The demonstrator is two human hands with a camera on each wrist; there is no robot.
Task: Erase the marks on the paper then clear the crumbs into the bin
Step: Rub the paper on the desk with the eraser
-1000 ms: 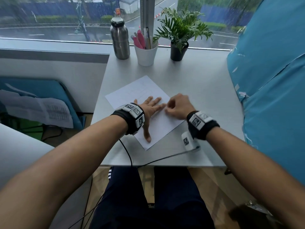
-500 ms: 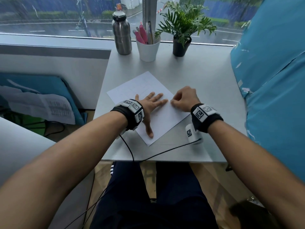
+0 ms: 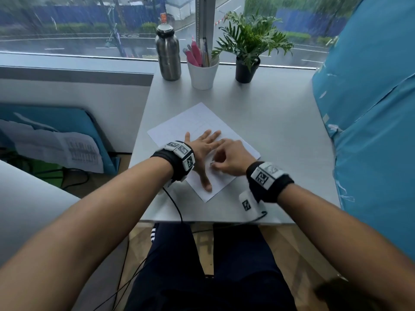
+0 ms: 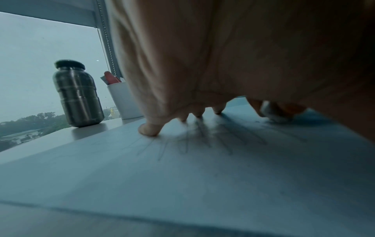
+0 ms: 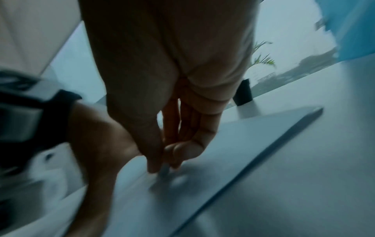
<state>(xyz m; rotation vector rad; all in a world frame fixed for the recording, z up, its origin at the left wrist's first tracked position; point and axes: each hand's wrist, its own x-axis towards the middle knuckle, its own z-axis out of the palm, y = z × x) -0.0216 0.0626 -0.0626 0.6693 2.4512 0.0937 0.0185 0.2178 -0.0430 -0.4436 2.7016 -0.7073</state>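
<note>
Both forearms are bare. Each wrist wears a black band [image 3: 177,162] carrying white blocks printed with black square markers; the right band [image 3: 269,180] matches it. Thin black cables [image 3: 177,209] trail from them. Dark navy trousers [image 3: 224,277] show white side stripes.

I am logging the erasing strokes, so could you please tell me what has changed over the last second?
The right hand, pinching the eraser, slid toward the person along the paper. The left hand stayed flat, pressing the sheet down.
</note>
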